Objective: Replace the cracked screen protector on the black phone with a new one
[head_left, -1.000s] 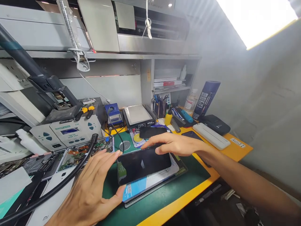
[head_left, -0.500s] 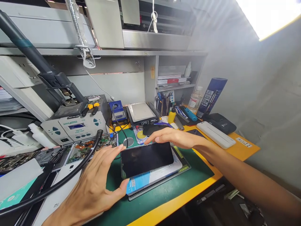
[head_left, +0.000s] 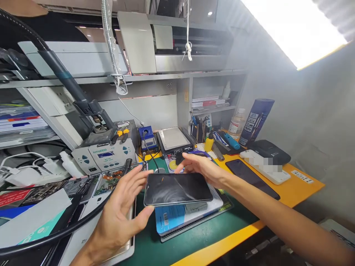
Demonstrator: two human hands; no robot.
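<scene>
A black smartphone [head_left: 177,188] with a dark, reflective screen is tilted over a blue and white package [head_left: 173,218]. My left hand [head_left: 122,210] grips the phone's left end, thumb at the lower corner and fingertips at the upper one. At the upper right corner, my right hand [head_left: 203,168] curls behind the phone; part of its fingers and its thumb are hidden. The package rests on a dark perforated pad [head_left: 169,238] on the green mat [head_left: 155,253].
A second dark phone [head_left: 251,177] lies to the right, near a white power strip [head_left: 266,168]. At left are a black hose [head_left: 83,221], a silver tablet-like device [head_left: 80,236] and a rework station [head_left: 108,155]. Behind stand a yellow bottle [head_left: 209,142] and a flat heating plate [head_left: 174,138].
The phone's tilt has changed and it now stands more clearly off the package. My right hand has dropped from above the top edge to behind the right corner. The view has shifted.
</scene>
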